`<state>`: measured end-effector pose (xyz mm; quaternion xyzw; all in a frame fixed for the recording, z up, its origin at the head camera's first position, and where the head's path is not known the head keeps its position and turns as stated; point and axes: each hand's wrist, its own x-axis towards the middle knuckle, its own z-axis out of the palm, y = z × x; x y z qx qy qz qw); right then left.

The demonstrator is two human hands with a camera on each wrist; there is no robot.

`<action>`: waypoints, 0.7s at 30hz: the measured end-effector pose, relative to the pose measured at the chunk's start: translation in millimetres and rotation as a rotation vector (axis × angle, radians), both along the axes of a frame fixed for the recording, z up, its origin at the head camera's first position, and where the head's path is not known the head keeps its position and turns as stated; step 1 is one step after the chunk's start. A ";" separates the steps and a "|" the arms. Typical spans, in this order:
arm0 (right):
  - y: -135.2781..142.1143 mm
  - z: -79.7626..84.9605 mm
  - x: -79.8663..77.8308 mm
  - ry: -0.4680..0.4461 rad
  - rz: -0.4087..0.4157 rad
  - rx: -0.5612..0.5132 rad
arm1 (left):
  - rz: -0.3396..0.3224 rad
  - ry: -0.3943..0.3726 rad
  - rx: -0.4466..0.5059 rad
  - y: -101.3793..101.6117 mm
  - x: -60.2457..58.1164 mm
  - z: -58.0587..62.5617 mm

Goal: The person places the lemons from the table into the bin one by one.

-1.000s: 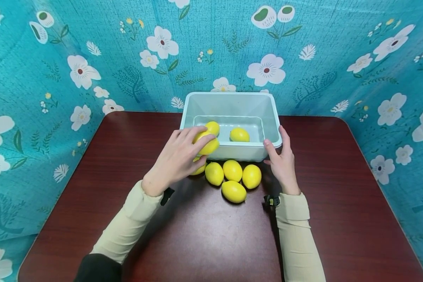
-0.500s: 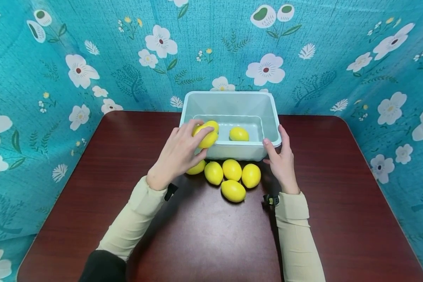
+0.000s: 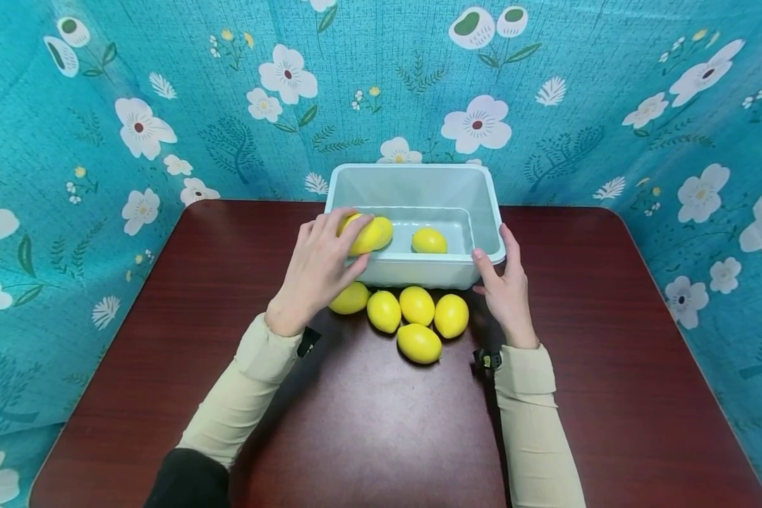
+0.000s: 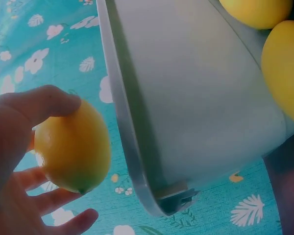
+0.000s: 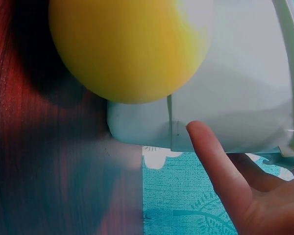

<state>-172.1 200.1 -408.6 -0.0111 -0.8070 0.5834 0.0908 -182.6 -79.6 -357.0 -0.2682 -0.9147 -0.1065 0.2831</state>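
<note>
Lemon, glossy yellow oval [image 4: 81, 149], pinched in left hand [image 3: 316, 264], over near-left rim of pale-blue rectangular plastic bin [image 3: 425, 271] | right hand [image 3: 509, 293] grips near-right corner, I'd say to steady it | two yellow lemons [image 3: 429, 240] inside, five more lemons [image 3: 419, 343] bunched in front, I guess for reach

1. Head: looks forward and down from above, widest, over the table [image 3: 381, 437], box [image 3: 419, 268] and cloth [image 3: 381, 70].
2. Left wrist: close up, turned sideways, facing the front wall [image 4: 201, 98].
3. Right wrist: also sideways, very near a lemon [image 5: 127, 49].
4. Both wrist views share the front wall.
</note>
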 end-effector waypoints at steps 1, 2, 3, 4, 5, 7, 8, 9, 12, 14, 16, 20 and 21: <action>-0.1 0.1 0.2 0.001 0.000 0.001 | 0.004 0.000 0.003 0.2 -0.5 -0.3; -0.1 0.2 0.3 0.001 -0.001 0.001 | 0.007 0.000 0.006 0.4 -1.1 -0.8; -0.2 0.4 0.6 0.002 -0.001 0.002 | 0.010 0.000 0.009 0.6 -1.4 -1.1; -0.2 0.7 0.7 0.003 0.000 0.002 | 0.015 0.002 0.008 0.9 -1.9 -1.8; -0.3 0.7 0.9 0.002 0.000 0.002 | 0.020 0.004 0.006 1.2 -2.2 -2.3; -0.5 0.7 1.1 0.001 0.000 0.001 | 0.031 0.007 0.002 1.9 -2.5 -3.2; -0.6 0.8 1.1 0.000 0.001 0.000 | 0.037 0.009 -0.001 2.2 -2.6 -3.7; -0.7 0.6 1.2 -0.001 0.001 -0.001 | 0.043 0.010 -0.003 2.5 -2.7 -4.1; -0.8 0.4 1.3 -0.001 0.000 -0.003 | 0.057 0.004 -0.008 3.4 -3.0 -5.5; -0.7 0.2 1.3 0.001 -0.001 -0.002 | 0.061 -0.005 -0.007 3.9 -3.6 -6.4; -0.6 0.2 1.3 0.004 -0.002 -0.001 | 0.063 -0.017 -0.006 4.2 -4.1 -7.3; -0.1 0.1 1.4 0.007 -0.001 0.002 | 0.067 -0.040 -0.015 4.9 -4.8 -8.6; 0.0 0.1 1.4 0.008 -0.001 0.003 | 0.068 -0.044 -0.016 5.0 -4.8 -8.7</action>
